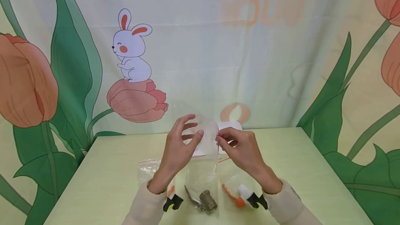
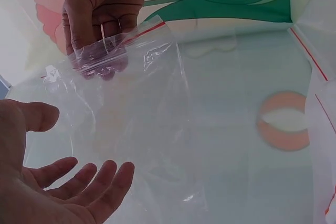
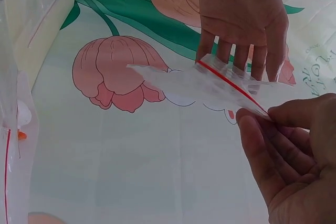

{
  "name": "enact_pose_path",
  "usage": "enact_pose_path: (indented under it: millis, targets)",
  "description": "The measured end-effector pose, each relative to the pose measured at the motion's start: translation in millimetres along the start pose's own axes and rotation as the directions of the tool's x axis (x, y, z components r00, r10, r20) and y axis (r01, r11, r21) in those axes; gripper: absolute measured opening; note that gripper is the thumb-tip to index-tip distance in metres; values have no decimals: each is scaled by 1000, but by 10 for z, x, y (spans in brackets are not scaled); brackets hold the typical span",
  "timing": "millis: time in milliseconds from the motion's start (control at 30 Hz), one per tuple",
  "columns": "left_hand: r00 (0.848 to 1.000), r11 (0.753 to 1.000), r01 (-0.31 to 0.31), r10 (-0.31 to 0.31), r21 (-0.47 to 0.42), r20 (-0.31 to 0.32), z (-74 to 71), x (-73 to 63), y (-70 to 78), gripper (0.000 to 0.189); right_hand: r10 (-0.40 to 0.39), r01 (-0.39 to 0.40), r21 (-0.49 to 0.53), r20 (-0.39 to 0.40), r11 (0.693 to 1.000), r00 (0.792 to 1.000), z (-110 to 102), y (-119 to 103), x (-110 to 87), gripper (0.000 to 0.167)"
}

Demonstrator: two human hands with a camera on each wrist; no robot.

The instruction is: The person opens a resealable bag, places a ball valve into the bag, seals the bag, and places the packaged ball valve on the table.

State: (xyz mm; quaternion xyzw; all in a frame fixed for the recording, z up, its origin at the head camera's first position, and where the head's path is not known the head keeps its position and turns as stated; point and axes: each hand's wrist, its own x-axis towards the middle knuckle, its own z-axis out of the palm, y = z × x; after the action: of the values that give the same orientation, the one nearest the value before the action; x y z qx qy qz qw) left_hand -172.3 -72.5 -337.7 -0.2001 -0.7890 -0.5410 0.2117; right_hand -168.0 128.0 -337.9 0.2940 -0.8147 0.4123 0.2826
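A clear zip bag [image 1: 210, 138] with a red line along its mouth is held up above the table. My right hand [image 1: 243, 148] pinches its red-lined edge between thumb and fingers, seen closely in the right wrist view [image 3: 294, 156]. On the bag's other side is my left hand [image 1: 179, 147], thumb apart from the loosely bent fingers. The left wrist view shows that hand [image 2: 63, 182] beside the bag [image 2: 142, 108], gripping nothing. Below lies another clear bag [image 1: 200, 173] containing a threaded metal valve [image 1: 207, 200] with a lever.
On the right of the table [image 1: 312, 176], a clear bag holds an orange piece [image 1: 239, 201] and a white piece [image 1: 244, 192]. At left is another red-lined bag [image 1: 147, 170]. A white sheet-like thing [image 1: 231, 125] lies behind my hands, before a printed curtain [image 1: 193, 44].
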Motion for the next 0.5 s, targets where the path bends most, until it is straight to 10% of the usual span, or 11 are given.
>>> enact_pose_path:
  millis: [233,500]
  targets:
    - [995,997,-65,67,30,-77,0,-119,15,31,-2,2,3,-21,1000,1000,8,-15,-9,5]
    - [995,996,-93,93,-18,19,96,-207,77,26,-2,3,22,-8,1000,1000,29,-49,-33,7]
